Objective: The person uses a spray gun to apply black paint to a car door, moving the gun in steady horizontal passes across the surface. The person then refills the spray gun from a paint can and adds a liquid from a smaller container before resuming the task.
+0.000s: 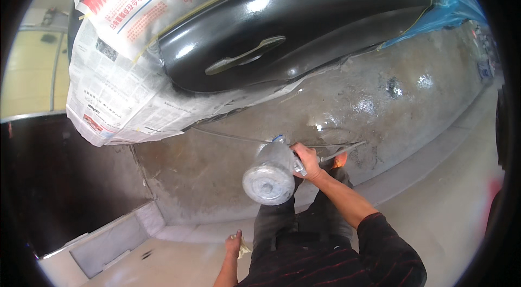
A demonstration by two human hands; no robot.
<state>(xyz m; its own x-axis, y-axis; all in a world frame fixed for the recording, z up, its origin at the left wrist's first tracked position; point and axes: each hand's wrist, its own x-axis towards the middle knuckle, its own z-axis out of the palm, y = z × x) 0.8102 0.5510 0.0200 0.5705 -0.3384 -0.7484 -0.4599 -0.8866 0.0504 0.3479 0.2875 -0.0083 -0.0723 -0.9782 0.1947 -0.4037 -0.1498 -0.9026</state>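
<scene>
My right hand [306, 159] grips a metal spray gun with a silver cup [268, 181] on it, held low over the floor in front of my legs. A hose [228, 136] lies across the floor near the gun. My left hand [234, 241] hangs at my left side, closed on what looks like a pale yellowish cloth [244, 248]. Above them is a glossy black car door [325, 10] with an oblong handle [245, 54], bordered by newspaper masking [116, 99], tape and blue plastic sheet [450, 2].
Grey concrete floor [418, 108] with shiny wet patches lies below the door. At left are a dark panel [59, 178], a low framed ledge [108, 254] and a pale yellow wall [32, 70]. Small items [484, 67] stand at the far right.
</scene>
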